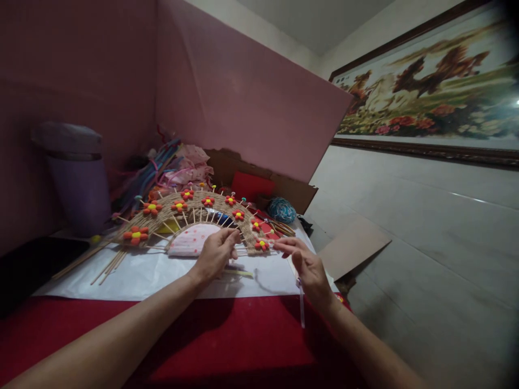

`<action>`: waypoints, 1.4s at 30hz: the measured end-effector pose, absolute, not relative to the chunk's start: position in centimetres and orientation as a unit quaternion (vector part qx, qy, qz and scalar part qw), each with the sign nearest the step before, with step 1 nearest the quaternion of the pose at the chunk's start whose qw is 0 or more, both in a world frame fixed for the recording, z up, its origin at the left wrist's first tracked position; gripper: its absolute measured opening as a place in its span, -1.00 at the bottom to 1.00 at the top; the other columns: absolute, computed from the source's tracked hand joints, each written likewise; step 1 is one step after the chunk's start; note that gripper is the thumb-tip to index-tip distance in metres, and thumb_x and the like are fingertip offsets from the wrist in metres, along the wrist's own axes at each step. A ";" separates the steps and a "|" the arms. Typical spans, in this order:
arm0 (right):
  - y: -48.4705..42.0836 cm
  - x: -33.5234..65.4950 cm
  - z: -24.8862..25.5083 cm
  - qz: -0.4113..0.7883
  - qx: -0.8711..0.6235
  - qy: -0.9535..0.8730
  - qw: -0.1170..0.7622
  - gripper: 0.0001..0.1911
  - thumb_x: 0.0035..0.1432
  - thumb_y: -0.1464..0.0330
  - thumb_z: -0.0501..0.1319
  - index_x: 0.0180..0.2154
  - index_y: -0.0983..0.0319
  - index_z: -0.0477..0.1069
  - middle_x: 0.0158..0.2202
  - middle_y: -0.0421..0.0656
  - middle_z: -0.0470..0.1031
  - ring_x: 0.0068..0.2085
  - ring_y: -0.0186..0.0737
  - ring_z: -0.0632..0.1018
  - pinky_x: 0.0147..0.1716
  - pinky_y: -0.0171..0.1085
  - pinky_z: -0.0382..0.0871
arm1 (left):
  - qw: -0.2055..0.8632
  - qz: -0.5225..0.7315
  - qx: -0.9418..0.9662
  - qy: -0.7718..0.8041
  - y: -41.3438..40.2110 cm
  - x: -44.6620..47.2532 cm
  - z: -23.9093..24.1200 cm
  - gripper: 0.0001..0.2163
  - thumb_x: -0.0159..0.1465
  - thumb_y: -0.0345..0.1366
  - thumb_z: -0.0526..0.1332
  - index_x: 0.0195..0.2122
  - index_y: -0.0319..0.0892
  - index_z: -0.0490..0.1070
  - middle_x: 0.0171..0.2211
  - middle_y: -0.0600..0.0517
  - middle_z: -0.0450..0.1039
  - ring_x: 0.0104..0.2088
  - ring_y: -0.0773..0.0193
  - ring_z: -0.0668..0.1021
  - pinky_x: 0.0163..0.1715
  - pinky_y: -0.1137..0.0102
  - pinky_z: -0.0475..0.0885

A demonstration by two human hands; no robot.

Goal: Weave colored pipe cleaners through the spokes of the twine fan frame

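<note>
A woven fan-shaped piece [219, 202] of twine and thin sticks stands on the white sheet, with red and orange flowers [135, 235] on its band and a pale dotted half-round [190, 240] at its centre. My left hand [217, 251] is closed in a pinch before the sticks at the fan's lower middle; what lies between its fingertips is hidden. At the fan's right end, my right hand [310, 273] reaches its fingertips close to the last flower [261, 245]. A thin translucent stick [302, 308] hangs below that hand, seemingly held in it.
Loose wooden sticks [109, 267] lie at the left, near a dark flat object [40, 265] and a purple tumbler [79, 178]. Behind the fan are pipe cleaners [162, 162], a blue yarn ball [281, 209] and cardboard [302, 194]. A red cloth [227, 346] covers the front.
</note>
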State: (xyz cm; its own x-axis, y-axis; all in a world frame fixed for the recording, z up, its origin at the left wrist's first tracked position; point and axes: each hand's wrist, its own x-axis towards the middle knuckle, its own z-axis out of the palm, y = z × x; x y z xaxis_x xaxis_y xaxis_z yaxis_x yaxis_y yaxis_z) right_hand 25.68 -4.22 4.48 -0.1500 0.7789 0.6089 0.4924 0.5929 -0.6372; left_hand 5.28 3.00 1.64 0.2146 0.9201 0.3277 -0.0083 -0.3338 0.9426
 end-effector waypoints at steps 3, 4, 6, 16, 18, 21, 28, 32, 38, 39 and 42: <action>-6.3 23.9 3.3 0.157 -0.405 -0.775 0.459 -0.62 0.25 0.16 -0.02 -0.08 0.14 0.45 -0.10 -0.04 0.40 -0.07 -0.08 0.41 -0.09 -0.10 0.30 | 0.591 0.497 0.554 0.312 2.7 4.8 2.4 -0.71 0.15 -0.10 0.17 -0.30 -0.27 0.36 -0.44 0.00 0.46 -0.72 0.48 0.36 -0.81 0.57 0.14; -6.9 23.5 2.8 0.160 -0.400 -0.784 0.447 -0.65 0.25 0.19 -0.01 -0.06 0.13 0.43 -0.09 -0.04 0.40 -0.06 -0.08 0.41 -0.08 -0.10 0.30 | 0.610 0.492 0.543 0.301 2.6 4.6 2.7 -0.72 0.12 -0.13 0.21 -0.30 -0.28 0.36 -0.47 0.02 0.46 -0.74 0.50 0.34 -0.82 0.58 0.11; -7.7 22.7 2.1 0.154 -0.397 -0.800 0.423 -0.70 0.24 0.26 0.03 -0.07 0.13 0.43 -0.12 -0.05 0.43 -0.08 -0.11 0.43 -0.11 -0.14 0.32 | 0.613 0.483 0.551 0.294 2.3 4.4 3.1 -0.76 0.09 -0.18 0.24 -0.35 -0.29 0.37 -0.57 0.06 0.44 -0.78 0.52 0.31 -0.84 0.60 0.08; -4.8 18.1 2.3 0.123 -0.548 -0.670 0.485 -0.87 0.13 0.31 0.15 -0.44 0.20 0.33 -0.46 -0.18 0.43 -0.40 -0.24 0.44 -0.44 -0.31 0.28 | 0.476 0.467 0.677 0.311 1.8 5.0 2.2 -0.85 0.16 -0.23 0.13 -0.36 -0.22 0.35 -0.65 0.16 0.34 -0.77 0.47 0.35 -0.79 0.58 0.20; -3.7 17.0 2.1 0.167 -0.537 -0.667 0.487 -0.91 0.12 0.34 0.14 -0.41 0.20 0.32 -0.47 -0.21 0.44 -0.43 -0.26 0.45 -0.45 -0.33 0.28 | 0.389 0.498 0.703 0.326 1.9 4.8 2.0 -0.87 0.18 -0.27 0.10 -0.39 -0.20 0.35 -0.63 0.14 0.35 -0.70 0.44 0.39 -0.70 0.55 0.27; -2.3 15.9 2.1 0.188 -0.527 -0.670 0.488 -0.87 0.13 0.40 0.07 -0.46 0.19 0.28 -0.55 -0.25 0.39 -0.50 -0.28 0.43 -0.49 -0.34 0.26 | 0.251 0.507 0.745 0.352 2.1 4.2 2.1 -0.89 0.19 -0.33 0.09 -0.43 -0.17 0.36 -0.57 0.10 0.38 -0.59 0.39 0.44 -0.57 0.52 0.29; -1.6 14.9 2.5 0.212 -0.517 -0.679 0.476 -0.82 0.09 0.48 -0.03 -0.49 0.18 0.26 -0.58 -0.26 0.33 -0.54 -0.30 0.37 -0.58 -0.37 0.19 | 0.171 0.488 0.752 0.409 2.3 3.8 2.6 -0.83 0.24 -0.28 0.02 -0.44 -0.13 0.33 -0.60 0.11 0.37 -0.56 0.33 0.43 -0.52 0.49 0.23; -2.2 14.6 0.9 0.197 -0.538 -0.658 0.488 -0.79 0.18 0.40 -0.05 -0.46 0.17 0.25 -0.57 -0.24 0.32 -0.53 -0.28 0.35 -0.57 -0.35 0.15 | 0.150 0.457 0.758 0.441 2.2 3.8 2.7 -0.77 0.28 -0.22 -0.03 -0.44 -0.12 0.32 -0.55 0.08 0.42 -0.51 0.29 0.47 -0.45 0.46 0.25; -2.6 14.9 0.2 0.141 -0.543 -0.662 0.497 -0.75 0.26 0.28 -0.07 -0.46 0.17 0.21 -0.55 -0.24 0.32 -0.52 -0.27 0.34 -0.55 -0.33 0.08 | 0.232 0.476 0.755 0.387 2.6 3.8 2.4 -0.77 0.25 -0.21 0.01 -0.45 -0.16 0.37 -0.55 0.07 0.40 -0.51 0.31 0.43 -0.46 0.46 0.27; -2.6 14.8 0.2 0.137 -0.545 -0.660 0.499 -0.75 0.26 0.28 -0.07 -0.45 0.17 0.21 -0.55 -0.23 0.33 -0.51 -0.26 0.35 -0.54 -0.33 0.09 | 0.262 0.475 0.756 0.365 2.7 3.9 2.3 -0.78 0.23 -0.22 0.03 -0.46 -0.17 0.38 -0.56 0.08 0.39 -0.52 0.32 0.42 -0.48 0.47 0.27; -2.5 14.7 0.0 0.123 -0.552 -0.664 0.489 -0.77 0.26 0.30 -0.08 -0.41 0.17 0.24 -0.51 -0.22 0.36 -0.49 -0.25 0.38 -0.50 -0.32 0.14 | 0.299 0.479 0.750 0.343 3.2 4.2 1.7 -0.86 0.16 -0.30 0.09 -0.44 -0.19 0.40 -0.56 0.09 0.38 -0.52 0.33 0.41 -0.50 0.49 0.28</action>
